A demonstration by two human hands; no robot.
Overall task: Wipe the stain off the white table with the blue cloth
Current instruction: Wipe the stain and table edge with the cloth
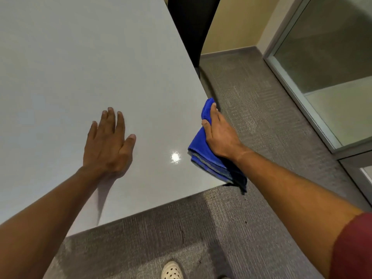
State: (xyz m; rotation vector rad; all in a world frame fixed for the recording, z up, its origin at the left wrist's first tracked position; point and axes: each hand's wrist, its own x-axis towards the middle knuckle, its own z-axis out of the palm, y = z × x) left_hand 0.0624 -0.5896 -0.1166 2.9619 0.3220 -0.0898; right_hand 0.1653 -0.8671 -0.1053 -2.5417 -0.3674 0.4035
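Perforated white shoe [172, 270] on grey carpet [251, 228], bottom edge. Left hand [109, 144]: flat on white worktop [80, 57], fingers [109, 119] released and spread. Right hand [218, 135]: fingers clenched on folded blue cloth [198, 147], pressed at worktop's right edge near its corner, cloth partly overhanging. No stain discernible; one bright glare spot [175, 157] between the hands.

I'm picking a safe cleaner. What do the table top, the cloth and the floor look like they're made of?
White table: smooth glossy top, likely laminate or polished stone; it mirrors a ceiling light. Blue cloth: soft, napped, folded in layers, probably microfibre. Floor: grey, low-pile ribbed carpet.
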